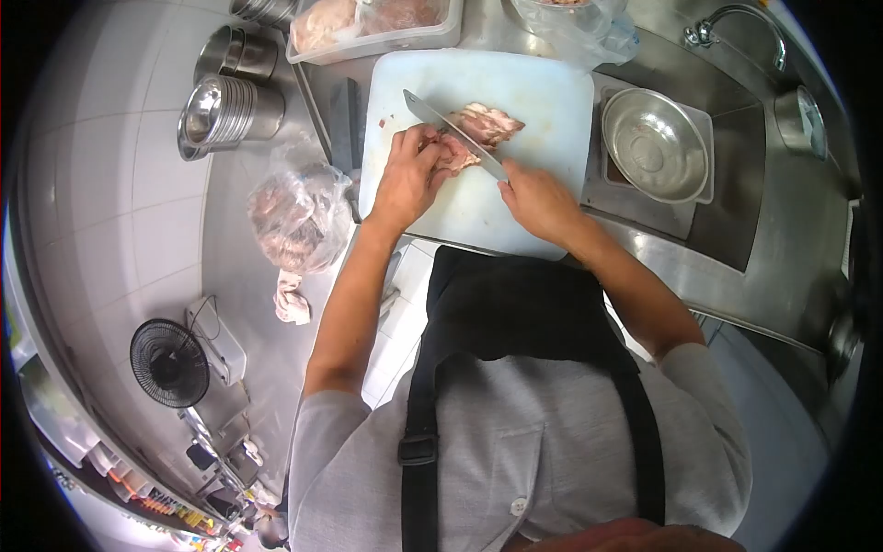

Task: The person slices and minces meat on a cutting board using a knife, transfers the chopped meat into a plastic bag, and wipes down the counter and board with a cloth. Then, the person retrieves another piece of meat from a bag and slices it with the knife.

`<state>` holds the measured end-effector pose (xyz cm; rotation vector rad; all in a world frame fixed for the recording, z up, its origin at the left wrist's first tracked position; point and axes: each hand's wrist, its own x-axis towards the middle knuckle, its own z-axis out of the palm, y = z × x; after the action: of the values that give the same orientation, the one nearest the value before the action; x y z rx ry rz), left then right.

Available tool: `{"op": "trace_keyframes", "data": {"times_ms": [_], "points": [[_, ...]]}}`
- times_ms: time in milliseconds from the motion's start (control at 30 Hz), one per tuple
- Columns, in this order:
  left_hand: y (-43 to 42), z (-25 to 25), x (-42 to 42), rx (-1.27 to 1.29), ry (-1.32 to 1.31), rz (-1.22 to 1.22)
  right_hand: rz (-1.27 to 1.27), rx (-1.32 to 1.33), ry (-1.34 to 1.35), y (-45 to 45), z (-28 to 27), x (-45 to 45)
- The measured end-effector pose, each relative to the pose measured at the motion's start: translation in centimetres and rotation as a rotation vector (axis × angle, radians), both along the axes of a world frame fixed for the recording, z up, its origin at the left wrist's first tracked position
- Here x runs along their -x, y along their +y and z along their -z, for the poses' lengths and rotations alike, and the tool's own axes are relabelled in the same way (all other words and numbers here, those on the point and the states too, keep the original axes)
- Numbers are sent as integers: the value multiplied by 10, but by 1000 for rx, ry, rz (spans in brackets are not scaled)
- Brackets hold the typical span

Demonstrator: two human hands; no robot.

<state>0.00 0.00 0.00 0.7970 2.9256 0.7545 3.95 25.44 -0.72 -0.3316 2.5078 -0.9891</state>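
On the white cutting board [552, 106] lies raw meat [486, 121], with the blade of a knife [451, 127] slanting across it. My right hand [541, 202] is closed around the knife's handle, at the blade's lower right end. The fingers of my left hand [409, 175] are curled and pressed on the near left part of the meat, close beside the blade. The knife's tip points to the upper left. My fingers hide part of the meat.
A plastic bag of meat [299, 216] lies left of the board. Metal cups [221, 115] and a tub of meat [377, 41] are farther back. On the right, a metal bowl [655, 147] stands by the sink, near a faucet [736, 23]. A fan [169, 362] stands lower left.
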Motion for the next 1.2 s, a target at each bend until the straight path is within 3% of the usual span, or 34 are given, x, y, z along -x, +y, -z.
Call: {"op": "trace_keyframes", "data": {"times_ms": [367,867,1200], "points": [[-2,-1,-2,10,-9,42,65,65,64,33,-53,-12],[-2,0,5,38,-17,70,-19,3,-5,5,-7,-15],[-4,-9,13,103,7,149,-15,27,33,38,-67,-26]]}}
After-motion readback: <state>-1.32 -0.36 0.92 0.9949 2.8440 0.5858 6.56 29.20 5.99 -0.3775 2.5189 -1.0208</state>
